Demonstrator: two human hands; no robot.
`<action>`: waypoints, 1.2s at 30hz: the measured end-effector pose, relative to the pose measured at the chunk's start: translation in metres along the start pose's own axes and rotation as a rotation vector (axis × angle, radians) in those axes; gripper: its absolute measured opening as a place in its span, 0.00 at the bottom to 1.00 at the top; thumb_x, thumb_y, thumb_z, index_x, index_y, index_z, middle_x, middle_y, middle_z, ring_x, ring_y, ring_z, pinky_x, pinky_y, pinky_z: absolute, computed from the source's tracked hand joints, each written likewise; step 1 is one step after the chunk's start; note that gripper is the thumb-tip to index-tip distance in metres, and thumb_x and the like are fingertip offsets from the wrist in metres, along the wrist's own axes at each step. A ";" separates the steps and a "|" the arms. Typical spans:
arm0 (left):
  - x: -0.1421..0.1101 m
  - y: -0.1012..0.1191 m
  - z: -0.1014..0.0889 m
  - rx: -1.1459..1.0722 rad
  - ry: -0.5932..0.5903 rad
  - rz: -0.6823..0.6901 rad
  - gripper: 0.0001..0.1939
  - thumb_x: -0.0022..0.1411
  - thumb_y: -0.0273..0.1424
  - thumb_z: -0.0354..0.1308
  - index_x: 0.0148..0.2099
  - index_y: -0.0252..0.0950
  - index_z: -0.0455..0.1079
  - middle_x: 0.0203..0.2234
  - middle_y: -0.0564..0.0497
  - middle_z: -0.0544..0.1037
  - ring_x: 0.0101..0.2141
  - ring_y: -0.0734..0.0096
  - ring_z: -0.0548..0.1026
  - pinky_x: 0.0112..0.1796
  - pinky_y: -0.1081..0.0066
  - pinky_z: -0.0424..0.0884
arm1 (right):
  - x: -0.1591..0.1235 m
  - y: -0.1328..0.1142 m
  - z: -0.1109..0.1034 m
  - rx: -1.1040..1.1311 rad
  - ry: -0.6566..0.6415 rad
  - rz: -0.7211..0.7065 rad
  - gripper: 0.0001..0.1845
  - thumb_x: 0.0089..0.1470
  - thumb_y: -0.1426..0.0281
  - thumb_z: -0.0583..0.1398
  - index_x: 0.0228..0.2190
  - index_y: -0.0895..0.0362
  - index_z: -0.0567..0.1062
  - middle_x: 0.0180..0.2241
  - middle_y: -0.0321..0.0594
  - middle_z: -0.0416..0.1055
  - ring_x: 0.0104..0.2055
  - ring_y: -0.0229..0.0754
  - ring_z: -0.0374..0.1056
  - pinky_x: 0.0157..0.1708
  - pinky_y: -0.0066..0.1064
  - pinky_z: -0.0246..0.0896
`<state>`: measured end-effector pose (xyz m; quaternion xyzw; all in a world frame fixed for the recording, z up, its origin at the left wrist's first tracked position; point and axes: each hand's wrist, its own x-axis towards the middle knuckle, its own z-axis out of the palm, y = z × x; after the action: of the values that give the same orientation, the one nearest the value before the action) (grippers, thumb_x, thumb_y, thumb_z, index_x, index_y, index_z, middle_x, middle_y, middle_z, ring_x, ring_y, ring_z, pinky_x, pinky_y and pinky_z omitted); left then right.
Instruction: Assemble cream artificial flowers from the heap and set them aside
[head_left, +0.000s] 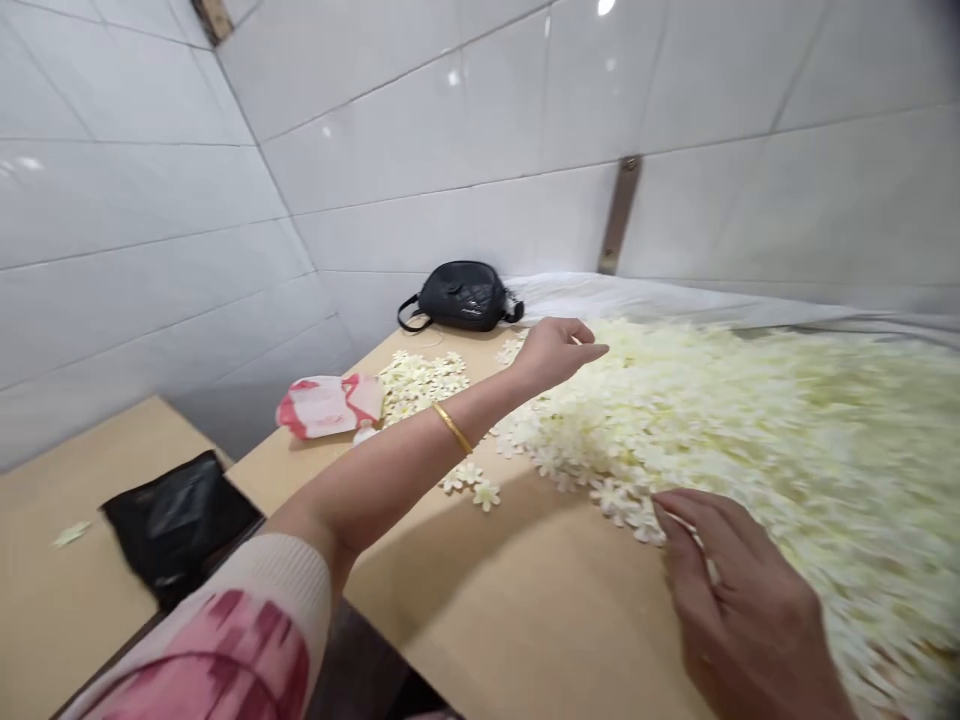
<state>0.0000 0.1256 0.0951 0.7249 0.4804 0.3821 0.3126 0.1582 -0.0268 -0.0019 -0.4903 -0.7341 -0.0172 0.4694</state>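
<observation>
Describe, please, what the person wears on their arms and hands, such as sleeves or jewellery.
The left arm wears a cream knit sleeve with blurry pink-red patches and a ribbed cuff, and a thin gold bangle sits near the wrist. The right grip wears no glove; its sleeve is not in view.

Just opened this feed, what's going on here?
A person is working bare-handed at a wooden table over a big pile of small pale artificial blossoms. The right hand is at the pile's near edge, and the left hand, wearing a gold bangle, reaches out above it; blur hides whether either holds anything. A smaller heap lies further left, beside a pink-and-white packet, with a black shoulder bag by the wall.
</observation>
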 end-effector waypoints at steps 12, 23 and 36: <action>-0.184 -0.060 -0.045 0.627 -0.076 0.332 0.11 0.56 0.25 0.46 0.35 0.36 0.70 0.36 0.44 0.72 0.41 0.63 0.64 0.42 0.62 0.61 | -0.005 -0.011 0.010 0.021 -0.069 -0.069 0.07 0.52 0.70 0.52 0.33 0.55 0.68 0.34 0.43 0.67 0.37 0.44 0.64 0.41 0.37 0.58; -0.223 -0.038 0.011 0.611 -0.274 0.477 0.15 0.57 0.23 0.43 0.45 0.31 0.64 0.41 0.43 0.72 0.43 0.62 0.66 0.45 0.59 0.61 | -0.005 -0.014 0.013 0.015 -0.166 -0.003 0.06 0.51 0.73 0.52 0.29 0.56 0.69 0.31 0.42 0.67 0.35 0.43 0.64 0.36 0.34 0.59; -0.241 -0.045 0.017 0.561 -0.298 0.603 0.22 0.56 0.21 0.45 0.55 0.29 0.56 0.52 0.40 0.63 0.56 0.53 0.51 0.50 0.53 0.56 | -0.039 -0.054 -0.017 0.013 -0.531 0.001 0.18 0.51 0.80 0.48 0.43 0.59 0.67 0.39 0.47 0.66 0.41 0.45 0.61 0.41 0.38 0.59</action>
<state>-0.0660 -0.0860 -0.0119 0.9367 0.2823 0.2024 0.0439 0.1328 -0.0908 0.0037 -0.4750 -0.8314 0.1169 0.2635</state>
